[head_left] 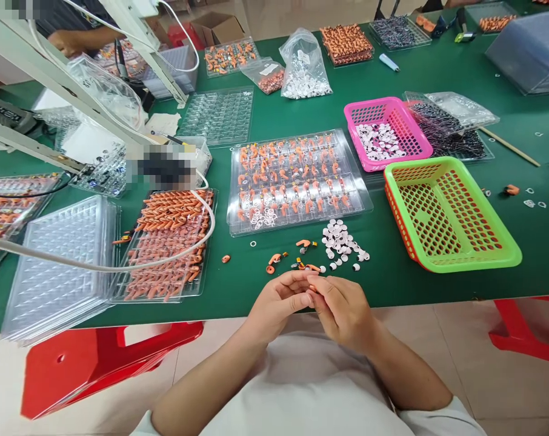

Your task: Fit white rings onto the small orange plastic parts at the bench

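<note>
White discs (340, 239) beyond right hand (347, 309), green basket (474, 261), cable (120, 267) over trays (65, 227)

The pale grey top (320, 390) appears short-sleeved.

Small orange piece (313, 289), mostly hidden — only a sliver showing —, being pinched between both hands (278, 300), hovering near the bench (231, 293) edge

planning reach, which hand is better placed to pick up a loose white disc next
Probably the right hand: it is nearer the loose white discs than the left hand, though both meet at a small orange part.
</note>
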{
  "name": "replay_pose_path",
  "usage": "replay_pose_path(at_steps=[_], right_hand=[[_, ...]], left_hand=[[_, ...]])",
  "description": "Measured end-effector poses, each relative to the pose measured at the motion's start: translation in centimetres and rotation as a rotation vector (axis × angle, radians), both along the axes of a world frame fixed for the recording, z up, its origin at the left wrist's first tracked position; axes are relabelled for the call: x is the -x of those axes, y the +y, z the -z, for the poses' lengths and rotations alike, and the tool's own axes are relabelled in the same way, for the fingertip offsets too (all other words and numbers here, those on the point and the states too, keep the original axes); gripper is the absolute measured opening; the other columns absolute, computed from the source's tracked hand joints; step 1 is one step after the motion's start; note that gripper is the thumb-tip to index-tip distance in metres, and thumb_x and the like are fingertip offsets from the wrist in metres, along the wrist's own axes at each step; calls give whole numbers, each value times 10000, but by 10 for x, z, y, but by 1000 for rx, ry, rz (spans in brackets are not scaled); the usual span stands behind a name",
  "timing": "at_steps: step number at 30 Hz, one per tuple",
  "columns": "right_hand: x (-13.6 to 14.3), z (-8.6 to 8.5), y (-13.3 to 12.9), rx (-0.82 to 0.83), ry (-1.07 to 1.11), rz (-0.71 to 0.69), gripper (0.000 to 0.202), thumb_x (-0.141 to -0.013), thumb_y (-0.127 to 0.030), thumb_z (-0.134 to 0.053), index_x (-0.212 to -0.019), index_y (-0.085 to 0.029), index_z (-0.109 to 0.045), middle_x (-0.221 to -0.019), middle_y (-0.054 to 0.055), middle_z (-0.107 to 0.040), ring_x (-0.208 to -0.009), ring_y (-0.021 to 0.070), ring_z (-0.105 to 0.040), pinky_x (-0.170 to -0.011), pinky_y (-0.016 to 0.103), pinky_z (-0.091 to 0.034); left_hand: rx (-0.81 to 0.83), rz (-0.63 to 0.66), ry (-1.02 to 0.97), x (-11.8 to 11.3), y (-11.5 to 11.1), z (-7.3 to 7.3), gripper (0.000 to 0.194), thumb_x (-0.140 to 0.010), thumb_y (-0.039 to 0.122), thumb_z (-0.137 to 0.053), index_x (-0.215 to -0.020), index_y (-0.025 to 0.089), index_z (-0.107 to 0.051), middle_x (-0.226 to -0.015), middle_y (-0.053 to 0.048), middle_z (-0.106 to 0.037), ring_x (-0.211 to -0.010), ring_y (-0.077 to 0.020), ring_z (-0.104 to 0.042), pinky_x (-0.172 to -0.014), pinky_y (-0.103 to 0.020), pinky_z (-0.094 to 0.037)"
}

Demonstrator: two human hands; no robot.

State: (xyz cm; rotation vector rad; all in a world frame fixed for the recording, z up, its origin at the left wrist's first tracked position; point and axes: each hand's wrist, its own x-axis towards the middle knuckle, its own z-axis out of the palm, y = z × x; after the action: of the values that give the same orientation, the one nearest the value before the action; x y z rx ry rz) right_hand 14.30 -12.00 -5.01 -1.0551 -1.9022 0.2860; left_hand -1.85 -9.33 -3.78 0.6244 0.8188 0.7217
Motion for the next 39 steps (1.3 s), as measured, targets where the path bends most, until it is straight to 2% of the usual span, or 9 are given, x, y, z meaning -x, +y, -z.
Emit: replay_pose_path(at_steps=[6,12,15,19,23,27,31,35,39], right_hand=[[-2,-5,2,33,-5,-8,219,-959,-161,-523,-1174,-150,-566,-750,51,-698,-592,151,-613,-541,278,-499],[0,-7,4,49,46,33,188,-962,-205,-552,-1139,-156,-596,-744,45,-716,-586,145,-631,-543,266,-508],[5,-6,3,55,76,86,156,-961,-206,-546,-1092,-164,-619,-767,52,-731,-595,148,-657,-549,260,-524],[12,-4,2,20,90,187,142,-946,-196,-561,-1059,-168,-642,-746,51,-735,-561,149,-657,-522,254,-522],[16,-2,0,42,139,174,160,-944,-174,-543,-1064,-168,-648,-818,74,-755,-649,176,-709,-568,270,-562],[19,-4,0,135,201,133,184,-954,-164,-508,-1062,-169,-657,-925,95,-768,-845,218,-750,-700,301,-615],[19,-3,0,148,195,54,231,-967,-173,-471,-1115,-180,-649,-973,95,-767,-883,224,-751,-726,311,-630],[6,10,-4,132,86,5,264,-963,-228,-489,-1171,-187,-645,-1040,97,-759,-891,240,-752,-727,310,-635],[-16,28,-9,89,-85,64,261,-939,-342,-534,-1109,-232,-698,-984,60,-774,-779,243,-761,-592,281,-627]], left_hand=[[-15,21,-36,7,-2,0,312,-691,287,-852,-971,177,-767,-945,-81,-755,-866,-198,-684,-809,-312,-540],[21,43,-53,9,-5,7,345,-624,285,-895,-922,172,-764,-857,-54,-751,-798,-181,-687,-775,-316,-546],[5,24,-10,7,-6,8,321,-603,230,-902,-878,168,-748,-836,-43,-746,-785,-186,-693,-746,-317,-560],[-75,-46,72,3,-8,1,215,-645,213,-871,-813,174,-743,-822,-31,-755,-795,-190,-706,-777,-331,-584],[-72,-115,125,2,-9,-5,194,-629,222,-876,-770,169,-753,-778,-27,-761,-757,-190,-712,-769,-343,-600],[-62,-145,93,3,-11,-1,157,-652,207,-866,-765,177,-762,-774,-17,-769,-746,-165,-713,-762,-307,-597],[-117,-234,85,5,-13,0,137,-674,217,-856,-764,189,-758,-840,-24,-782,-783,-169,-722,-784,-297,-585],[-360,-319,289,23,-2,-8,147,-735,290,-809,-805,172,-757,-886,-80,-781,-830,-214,-728,-787,-315,-576],[-651,-487,762,76,23,-18,143,-821,304,-706,-864,173,-745,-914,-92,-778,-869,-226,-724,-790,-320,-570]])
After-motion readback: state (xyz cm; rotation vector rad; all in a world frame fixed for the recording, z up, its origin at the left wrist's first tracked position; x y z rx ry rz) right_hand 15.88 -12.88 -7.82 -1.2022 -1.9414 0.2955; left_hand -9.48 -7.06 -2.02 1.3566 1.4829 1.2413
